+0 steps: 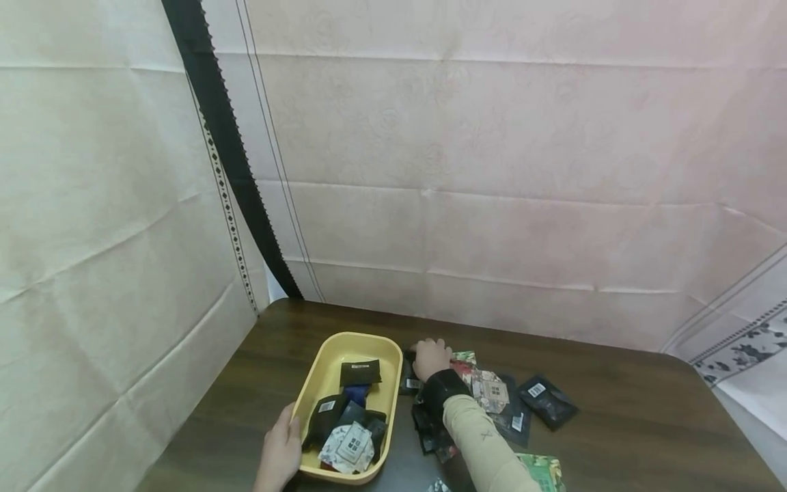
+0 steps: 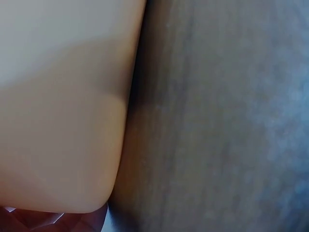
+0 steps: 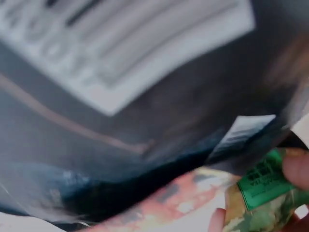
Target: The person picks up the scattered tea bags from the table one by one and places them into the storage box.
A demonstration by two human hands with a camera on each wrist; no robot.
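Note:
A yellow plastic bin (image 1: 326,348) stands on the table, with black packets (image 1: 360,373) and a white patterned packet (image 1: 347,447) inside. My left hand (image 1: 281,444) grips the bin's near left side; in the left wrist view the bin's pale wall (image 2: 58,145) fills the left, with part of the hand below it. My right hand (image 1: 432,359) is among loose packets right of the bin. In the right wrist view its fingers (image 3: 297,169) pinch a small green-labelled packet (image 3: 265,186), while a black packet with a barcode (image 3: 145,96) covers much of the view.
Around the right forearm lie a white patterned packet (image 1: 490,391), a black packet (image 1: 547,402) and a green packet (image 1: 544,471). Beneath is a dark wooden table (image 1: 639,403). Pale cloth (image 1: 492,171) hangs behind and to the left.

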